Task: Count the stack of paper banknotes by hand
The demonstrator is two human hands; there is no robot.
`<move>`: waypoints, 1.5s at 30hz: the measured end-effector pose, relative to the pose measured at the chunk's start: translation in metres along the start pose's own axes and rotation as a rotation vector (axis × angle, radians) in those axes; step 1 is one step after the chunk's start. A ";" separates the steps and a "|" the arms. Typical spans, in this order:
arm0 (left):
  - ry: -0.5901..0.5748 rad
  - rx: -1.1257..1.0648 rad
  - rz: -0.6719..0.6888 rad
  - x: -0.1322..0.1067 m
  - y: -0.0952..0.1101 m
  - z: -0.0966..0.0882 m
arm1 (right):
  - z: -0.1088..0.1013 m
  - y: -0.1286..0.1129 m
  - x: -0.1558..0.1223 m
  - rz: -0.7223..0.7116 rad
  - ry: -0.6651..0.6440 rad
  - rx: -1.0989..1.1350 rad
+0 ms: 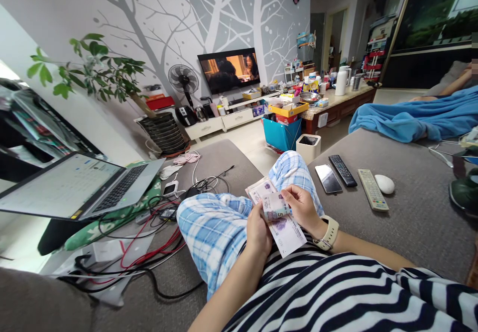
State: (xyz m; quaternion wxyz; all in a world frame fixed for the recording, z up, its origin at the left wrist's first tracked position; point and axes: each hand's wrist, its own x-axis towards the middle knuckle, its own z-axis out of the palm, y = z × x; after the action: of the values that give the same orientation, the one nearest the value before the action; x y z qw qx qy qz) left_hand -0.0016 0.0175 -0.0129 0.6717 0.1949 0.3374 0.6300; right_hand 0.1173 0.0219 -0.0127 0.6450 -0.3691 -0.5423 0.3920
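A grey sofa [411, 212] is seen, on which a phone [328, 178], two remotes [342, 170] [372, 189], a white mouse [384, 183] and a blue blanket [411, 118] are laid.

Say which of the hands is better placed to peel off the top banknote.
Probably the right hand: its fingertips already pinch the top banknote, while the left hand grips the banknotes from below.

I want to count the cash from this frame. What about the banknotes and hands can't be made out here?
Head view only:
- Banknotes: stacked, so the number is hidden; only a 5 shows on the top one.
- Left hand: seen from the back, its fingers hidden behind the notes.
- Right hand: fingertips curl over the notes, covering part of the print.
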 end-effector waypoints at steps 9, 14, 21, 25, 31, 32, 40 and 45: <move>-0.004 -0.006 -0.014 -0.002 0.002 0.004 | 0.001 -0.005 0.000 0.008 -0.006 -0.011; -0.002 0.002 -0.001 -0.003 0.003 0.005 | 0.001 -0.006 0.000 0.007 -0.007 -0.027; 0.002 0.012 -0.005 -0.003 0.003 0.005 | 0.000 -0.005 0.000 0.003 -0.011 -0.045; 0.002 0.031 -0.010 -0.002 0.003 0.004 | 0.000 -0.004 0.001 0.002 -0.013 -0.030; 0.016 0.026 -0.011 -0.004 0.004 0.005 | 0.001 -0.005 0.000 0.004 -0.010 -0.037; 0.021 0.024 -0.012 -0.004 0.004 0.005 | 0.001 -0.005 0.000 0.006 -0.011 -0.038; 0.046 0.018 -0.016 -0.005 0.004 0.007 | 0.000 -0.004 0.001 0.010 -0.024 -0.034; 0.032 0.031 -0.010 -0.003 0.003 0.005 | 0.000 -0.005 0.000 0.014 -0.024 -0.037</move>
State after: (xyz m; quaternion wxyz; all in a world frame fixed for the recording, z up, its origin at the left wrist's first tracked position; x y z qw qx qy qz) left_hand -0.0001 0.0159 -0.0073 0.6662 0.1934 0.3587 0.6246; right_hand 0.1177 0.0203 -0.0083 0.6287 -0.3800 -0.5548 0.3907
